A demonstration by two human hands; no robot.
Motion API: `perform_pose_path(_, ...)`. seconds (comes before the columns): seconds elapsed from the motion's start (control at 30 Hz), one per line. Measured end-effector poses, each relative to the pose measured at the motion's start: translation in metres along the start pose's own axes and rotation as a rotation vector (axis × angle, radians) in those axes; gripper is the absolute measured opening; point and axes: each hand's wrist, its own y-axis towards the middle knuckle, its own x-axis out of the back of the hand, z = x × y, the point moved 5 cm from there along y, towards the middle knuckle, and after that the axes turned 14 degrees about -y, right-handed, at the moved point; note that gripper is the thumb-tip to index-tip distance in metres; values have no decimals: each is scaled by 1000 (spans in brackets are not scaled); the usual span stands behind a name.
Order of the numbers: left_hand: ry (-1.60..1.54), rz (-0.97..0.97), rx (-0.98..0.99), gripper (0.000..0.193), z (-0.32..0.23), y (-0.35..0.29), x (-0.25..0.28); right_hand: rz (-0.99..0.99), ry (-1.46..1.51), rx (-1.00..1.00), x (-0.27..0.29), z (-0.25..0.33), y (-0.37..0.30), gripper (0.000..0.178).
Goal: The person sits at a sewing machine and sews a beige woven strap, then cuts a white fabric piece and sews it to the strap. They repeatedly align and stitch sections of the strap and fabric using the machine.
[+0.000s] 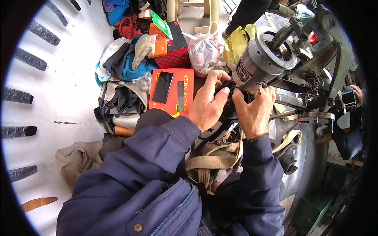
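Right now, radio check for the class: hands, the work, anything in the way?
Left hand and right hand at black material; grip partly hidden. Machine close beyond right fingertips. Phone left of left hand, apart.

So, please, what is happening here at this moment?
A person in a dark navy jacket has the left hand and right hand at a dark item near a grey metal cylindrical machine part. The hands partly hide it, so its shape is unclear. Leftward, a black rectangular phone lies on flat red packaging.

Left hand [208, 103], right hand [255, 113] close together, both partly curled.
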Motion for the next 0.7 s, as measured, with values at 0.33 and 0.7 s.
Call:
perform_pose_path(0.33, -54, -74, 43, 7, 4, 2, -4, -29, -26, 26, 4, -3, -1, 26)
perform_pose_path(0.7, -136, -25, 51, 16, 13, 4, -7, -8, -47, 28, 3, -4, -2, 29)
